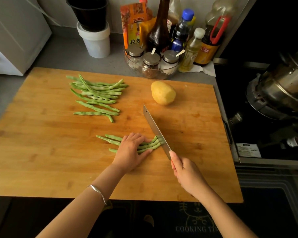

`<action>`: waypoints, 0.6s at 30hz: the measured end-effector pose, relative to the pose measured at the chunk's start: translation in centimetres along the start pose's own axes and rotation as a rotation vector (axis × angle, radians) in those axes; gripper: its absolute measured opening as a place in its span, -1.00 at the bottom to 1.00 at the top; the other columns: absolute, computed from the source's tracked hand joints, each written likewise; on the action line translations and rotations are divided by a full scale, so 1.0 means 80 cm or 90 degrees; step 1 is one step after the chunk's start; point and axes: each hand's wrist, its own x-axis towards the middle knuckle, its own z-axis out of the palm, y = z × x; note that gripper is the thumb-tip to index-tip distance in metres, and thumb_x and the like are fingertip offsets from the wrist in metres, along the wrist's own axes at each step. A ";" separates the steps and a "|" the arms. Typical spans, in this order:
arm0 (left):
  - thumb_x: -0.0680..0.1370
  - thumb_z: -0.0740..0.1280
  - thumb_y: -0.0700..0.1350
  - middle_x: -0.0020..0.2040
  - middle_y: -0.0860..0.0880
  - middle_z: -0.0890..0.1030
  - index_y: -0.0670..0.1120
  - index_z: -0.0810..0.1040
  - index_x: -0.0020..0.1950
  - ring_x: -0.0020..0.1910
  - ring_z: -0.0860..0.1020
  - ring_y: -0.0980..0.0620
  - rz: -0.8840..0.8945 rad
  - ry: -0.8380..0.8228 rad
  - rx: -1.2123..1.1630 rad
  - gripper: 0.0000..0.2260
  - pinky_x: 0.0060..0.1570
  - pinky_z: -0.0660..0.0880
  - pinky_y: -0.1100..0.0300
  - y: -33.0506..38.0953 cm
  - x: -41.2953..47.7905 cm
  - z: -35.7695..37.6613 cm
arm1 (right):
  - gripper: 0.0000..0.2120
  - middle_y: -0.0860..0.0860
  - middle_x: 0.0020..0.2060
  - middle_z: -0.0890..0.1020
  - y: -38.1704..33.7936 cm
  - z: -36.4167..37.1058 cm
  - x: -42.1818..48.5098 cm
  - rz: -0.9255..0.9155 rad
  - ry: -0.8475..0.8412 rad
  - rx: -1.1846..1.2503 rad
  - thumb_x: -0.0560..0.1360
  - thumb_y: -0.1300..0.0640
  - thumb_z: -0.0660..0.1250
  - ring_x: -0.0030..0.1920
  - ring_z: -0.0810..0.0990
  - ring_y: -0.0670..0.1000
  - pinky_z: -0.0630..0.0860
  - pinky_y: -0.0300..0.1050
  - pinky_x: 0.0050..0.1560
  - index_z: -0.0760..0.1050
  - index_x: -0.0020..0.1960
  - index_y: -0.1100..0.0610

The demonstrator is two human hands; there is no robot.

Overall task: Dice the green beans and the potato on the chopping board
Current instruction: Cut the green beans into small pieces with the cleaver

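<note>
A large wooden chopping board (41,152) fills the counter. A pile of several whole green beans (96,95) lies at its back left. A peeled yellow potato (163,92) sits at the back, right of centre. Near the front, my left hand (130,151) presses flat on a small bundle of beans (150,144), fingers straight along them. My right hand (186,172) grips the handle of a cleaver (155,129), whose blade rests across the right ends of that bundle.
A clear tray of spice jars (151,63) and several sauce bottles (159,26) stand behind the board. A white tub (95,42) holding a black cup stands at the back left. A steel pot (282,86) sits on the dark stove at the right.
</note>
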 end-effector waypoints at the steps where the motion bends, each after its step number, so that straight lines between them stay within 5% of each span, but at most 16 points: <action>1: 0.46 0.41 0.08 0.00 0.09 0.58 0.04 0.58 0.13 0.00 0.47 0.05 -0.002 -0.003 0.003 -0.73 -0.02 0.31 0.18 0.001 0.000 -0.001 | -0.48 -0.08 -0.55 0.33 -0.002 0.002 0.004 0.001 0.005 0.007 0.58 -0.27 0.01 -0.54 0.29 -0.10 0.25 -0.15 -0.40 0.34 -0.31 0.10; 7: 0.42 0.38 0.21 0.06 0.11 0.57 0.06 0.51 0.21 0.07 0.47 0.09 0.008 -0.006 0.032 -0.57 0.06 0.33 0.20 0.002 -0.004 -0.007 | -0.50 -0.09 -0.58 0.27 0.001 -0.013 -0.014 -0.011 0.011 0.078 0.56 -0.27 0.01 -0.60 0.24 -0.14 0.18 -0.35 -0.53 0.33 -0.29 0.13; 12: 0.43 0.46 0.07 0.00 0.08 0.56 0.03 0.56 0.12 0.01 0.47 0.03 0.005 0.027 0.029 -0.70 0.02 0.30 0.18 0.001 -0.010 -0.005 | -0.52 -0.09 -0.57 0.28 0.003 -0.008 -0.025 -0.025 -0.030 0.075 0.58 -0.23 0.03 -0.60 0.23 -0.14 0.18 -0.35 -0.54 0.33 -0.27 0.13; 18: 0.42 0.48 0.03 -0.04 0.08 0.57 0.01 0.59 0.07 -0.01 0.48 0.04 -0.022 0.021 -0.006 -0.73 0.01 0.30 0.17 0.000 -0.007 -0.003 | -0.47 -0.06 -0.52 0.33 0.002 0.010 -0.021 -0.012 0.000 0.005 0.55 -0.29 -0.01 -0.49 0.31 -0.06 0.28 -0.10 -0.37 0.35 -0.33 0.09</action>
